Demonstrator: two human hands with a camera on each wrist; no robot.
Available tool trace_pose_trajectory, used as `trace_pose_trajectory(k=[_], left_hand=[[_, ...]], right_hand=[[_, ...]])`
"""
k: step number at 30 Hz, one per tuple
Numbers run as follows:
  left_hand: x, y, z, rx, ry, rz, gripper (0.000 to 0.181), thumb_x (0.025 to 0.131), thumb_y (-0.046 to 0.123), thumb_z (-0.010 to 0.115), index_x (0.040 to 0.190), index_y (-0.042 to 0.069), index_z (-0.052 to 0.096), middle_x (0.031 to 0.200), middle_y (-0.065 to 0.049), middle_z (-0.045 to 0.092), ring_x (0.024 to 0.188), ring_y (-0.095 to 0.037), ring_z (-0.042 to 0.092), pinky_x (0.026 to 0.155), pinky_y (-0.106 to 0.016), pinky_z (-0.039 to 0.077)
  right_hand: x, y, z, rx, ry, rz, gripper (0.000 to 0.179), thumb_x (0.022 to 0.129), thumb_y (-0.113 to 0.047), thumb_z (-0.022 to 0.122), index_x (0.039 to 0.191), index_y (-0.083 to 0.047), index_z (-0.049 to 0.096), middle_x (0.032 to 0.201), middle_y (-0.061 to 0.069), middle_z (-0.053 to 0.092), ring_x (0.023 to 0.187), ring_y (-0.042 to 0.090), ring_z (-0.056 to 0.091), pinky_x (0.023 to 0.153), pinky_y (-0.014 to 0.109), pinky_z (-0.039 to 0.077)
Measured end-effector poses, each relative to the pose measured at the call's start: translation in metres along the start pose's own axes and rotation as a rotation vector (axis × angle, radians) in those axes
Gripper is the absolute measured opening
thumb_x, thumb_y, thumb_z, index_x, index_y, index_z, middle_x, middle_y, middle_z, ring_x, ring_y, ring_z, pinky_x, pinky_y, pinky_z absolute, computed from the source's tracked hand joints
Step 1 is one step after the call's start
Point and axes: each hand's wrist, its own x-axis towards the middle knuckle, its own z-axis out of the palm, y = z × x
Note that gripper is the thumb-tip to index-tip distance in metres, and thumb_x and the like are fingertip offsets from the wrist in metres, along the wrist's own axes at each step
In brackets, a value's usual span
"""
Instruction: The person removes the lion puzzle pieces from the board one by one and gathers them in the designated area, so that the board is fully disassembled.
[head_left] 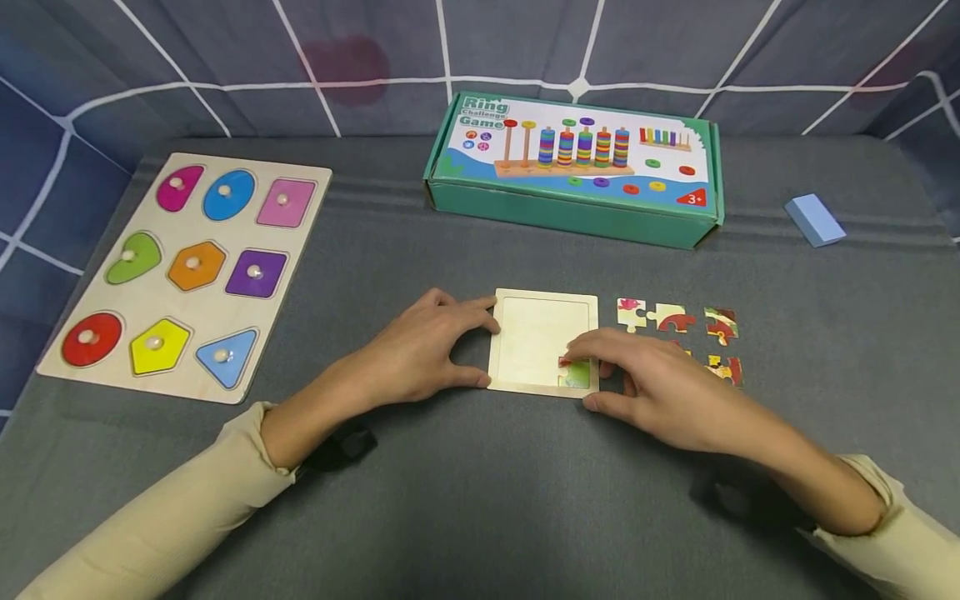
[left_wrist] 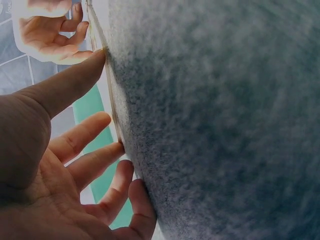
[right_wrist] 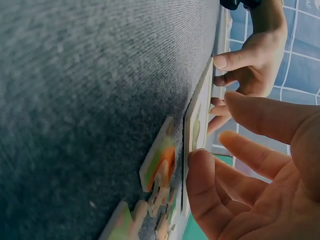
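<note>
A square wooden puzzle tray (head_left: 540, 325) with a raised rim lies flat in the middle of the table. In its lower right corner sits a green and red jigsaw piece (head_left: 576, 374). My left hand (head_left: 420, 346) touches the tray's left edge, its thumb near the bottom corner and its fingers spread toward the top one. My right hand (head_left: 663, 387) reaches over the tray's right rim, with fingertips at the corner piece and the thumb by the bottom right corner. In the right wrist view, the fingers bend loosely beside the tray (right_wrist: 197, 112).
Several loose jigsaw pieces (head_left: 671, 318) lie right of the tray, some partly hidden by the right hand. A shape board with knobs (head_left: 180, 312) lies at left. Behind stand a green ring game box (head_left: 573, 171) and, farther right, a light blue block (head_left: 815, 221).
</note>
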Motion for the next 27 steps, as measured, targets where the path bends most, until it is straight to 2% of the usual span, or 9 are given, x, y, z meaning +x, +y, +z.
trace_pose_trajectory(k=[3, 5, 9, 17, 22, 27], left_hand=[[0.000, 0.000, -0.001, -0.001, 0.006, 0.006, 0.054, 0.079, 0.030, 0.085, 0.127, 0.015, 0.065, 0.154, -0.001, 0.039, 0.113, -0.028, 0.046, 0.093, -0.045, 0.041], [0.000, 0.000, -0.001, -0.001, 0.004, 0.006, 0.054, 0.080, 0.031, 0.085, 0.127, 0.015, 0.065, 0.154, -0.001, 0.039, 0.114, -0.028, 0.046, 0.093, -0.046, 0.041], [0.000, 0.000, -0.002, 0.003, 0.002, 0.004, 0.053, 0.080, 0.032, 0.084, 0.127, 0.016, 0.065, 0.154, -0.001, 0.039, 0.114, -0.028, 0.046, 0.093, -0.046, 0.041], [0.000, 0.001, -0.002, 0.006, 0.002, 0.006, 0.053, 0.080, 0.032, 0.084, 0.127, 0.016, 0.064, 0.155, 0.000, 0.038, 0.115, -0.028, 0.045, 0.094, -0.046, 0.041], [0.000, 0.001, -0.001, 0.005, 0.001, 0.003, 0.053, 0.080, 0.032, 0.084, 0.126, 0.016, 0.064, 0.155, 0.000, 0.038, 0.114, -0.027, 0.045, 0.093, -0.045, 0.041], [0.000, 0.000, -0.001, 0.006, -0.002, -0.002, 0.053, 0.080, 0.032, 0.084, 0.127, 0.016, 0.064, 0.155, 0.000, 0.038, 0.115, -0.027, 0.045, 0.093, -0.046, 0.041]], right_hand=[[0.003, 0.000, -0.001, 0.044, -0.010, 0.010, 0.038, 0.086, -0.016, 0.078, 0.122, -0.018, 0.064, 0.099, -0.006, 0.057, 0.071, 0.007, 0.050, 0.063, 0.027, 0.043], [0.004, 0.000, 0.000, 0.056, -0.017, 0.015, 0.036, 0.087, -0.015, 0.078, 0.121, -0.018, 0.064, 0.101, -0.006, 0.057, 0.069, 0.006, 0.050, 0.062, 0.026, 0.043], [0.008, -0.001, 0.001, 0.025, -0.009, 0.018, 0.036, 0.085, -0.013, 0.079, 0.120, -0.016, 0.067, 0.111, -0.005, 0.058, 0.079, 0.008, 0.053, 0.068, 0.030, 0.044], [0.012, -0.005, 0.003, -0.075, -0.004, 0.032, 0.039, 0.080, -0.014, 0.083, 0.117, -0.011, 0.071, 0.109, -0.004, 0.056, 0.093, 0.014, 0.054, 0.076, 0.038, 0.043], [0.013, -0.005, 0.006, -0.056, 0.029, 0.031, 0.032, 0.079, -0.012, 0.084, 0.107, -0.015, 0.071, 0.104, -0.005, 0.056, 0.086, 0.012, 0.053, 0.072, 0.035, 0.042], [0.014, -0.006, 0.008, -0.052, 0.053, 0.018, 0.030, 0.078, -0.012, 0.085, 0.104, -0.016, 0.069, 0.102, -0.007, 0.057, 0.081, 0.011, 0.052, 0.069, 0.033, 0.042]])
